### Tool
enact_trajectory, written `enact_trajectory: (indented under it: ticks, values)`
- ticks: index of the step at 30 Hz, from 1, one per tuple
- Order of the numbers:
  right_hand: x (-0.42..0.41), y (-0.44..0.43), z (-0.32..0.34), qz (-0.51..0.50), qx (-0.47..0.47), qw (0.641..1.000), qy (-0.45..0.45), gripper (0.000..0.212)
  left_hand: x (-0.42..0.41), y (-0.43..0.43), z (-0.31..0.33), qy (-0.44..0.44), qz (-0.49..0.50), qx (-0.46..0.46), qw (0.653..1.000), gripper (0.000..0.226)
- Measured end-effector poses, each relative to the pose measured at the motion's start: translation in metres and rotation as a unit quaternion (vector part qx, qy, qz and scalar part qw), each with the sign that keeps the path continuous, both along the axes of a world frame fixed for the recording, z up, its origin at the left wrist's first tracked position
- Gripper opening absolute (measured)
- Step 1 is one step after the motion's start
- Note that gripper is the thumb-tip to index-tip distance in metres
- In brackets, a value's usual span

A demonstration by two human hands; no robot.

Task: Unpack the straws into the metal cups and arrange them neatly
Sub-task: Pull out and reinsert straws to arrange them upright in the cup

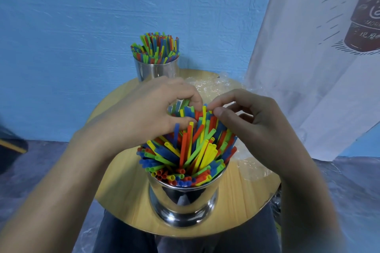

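**Both hands at the straw tips, near cup**

Near cup [183, 197]: shiny metal, upright on the round wooden bench [123, 197], at the edge closest to the person. It is packed with straws [185, 150] in red, yellow, green and blue. They stand uneven and splay outward, some leaning across others.

Left hand [148, 109]: above the cup's far rim. Its fingers [191, 98] curl down, with thumb and forefinger pinched on straw tips.

Right hand [253, 121]: just right of the left hand and nearly touching it. Thumb and forefinger close on tips of the same bunch; the other fingers are bent and hold nothing.

Far cup [157, 70]: behind the near cup, at the bench's back edge. It holds its own bunch [156, 47], which stands more even.

Clear plastic wrap [211, 86]: crumpled on the bench, behind and to the right of the near cup.

White printed cloth [308, 57]: hangs further right.
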State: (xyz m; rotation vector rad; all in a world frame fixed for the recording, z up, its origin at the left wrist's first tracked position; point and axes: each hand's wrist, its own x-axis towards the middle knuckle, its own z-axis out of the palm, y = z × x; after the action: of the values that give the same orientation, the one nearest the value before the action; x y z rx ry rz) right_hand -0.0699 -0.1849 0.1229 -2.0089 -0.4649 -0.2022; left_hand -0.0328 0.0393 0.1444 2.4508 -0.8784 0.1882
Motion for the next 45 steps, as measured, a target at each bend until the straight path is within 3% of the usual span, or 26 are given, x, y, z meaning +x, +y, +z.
enact_trajectory:
  ticks: [4,13,23,38,45]
  values:
    - [0.0,0.0,0.0,0.001,0.001,1.0,0.001,0.017,-0.001,0.002,0.0,-0.003,-0.003,0.008,1.0,0.021]
    - [-0.001,0.0,-0.001,0.001,0.003,1.0,0.0,0.017,-0.003,0.011,0.002,0.128,-0.034,-0.058,0.99,0.023]
    - [-0.001,0.0,-0.001,0.008,0.013,1.0,-0.004,0.017,-0.008,0.006,0.003,0.128,-0.019,-0.083,0.988,0.008]
    - [-0.002,0.001,-0.002,0.015,0.031,0.999,-0.003,0.022,-0.008,-0.006,0.004,0.179,-0.034,-0.122,0.976,0.027]
    - [-0.004,0.003,0.002,0.03,0.053,0.998,0.005,0.028,-0.01,-0.008,0.003,0.15,-0.01,-0.107,0.983,0.02]
